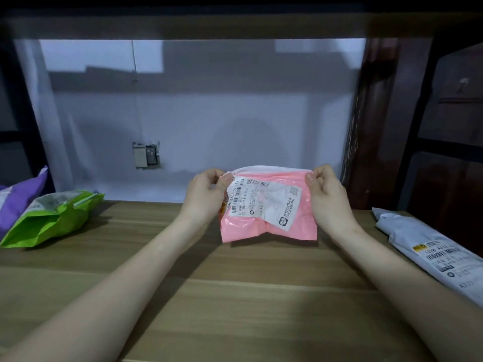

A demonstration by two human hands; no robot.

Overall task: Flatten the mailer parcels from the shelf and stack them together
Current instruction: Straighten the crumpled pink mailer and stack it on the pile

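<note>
A pink mailer parcel [282,228] with a white shipping label hangs upright over the middle of the wooden shelf board [222,296]. My left hand [206,194] pinches its upper left corner and my right hand [326,192] pinches its upper right corner, stretching the top edge between them. Its lower edge sits just above the board or touches it; I cannot tell which. A green mailer [49,220] lies on the board at the left, with a purple mailer [18,197] behind it. At the right edge lies a long grey-white mailer [431,252] with a label.
A pale wall [196,113] with a small socket box [146,154] closes the back of the shelf. A dark wooden post [371,121] stands at the right, and black shelf frames flank both sides. A shelf board runs overhead.
</note>
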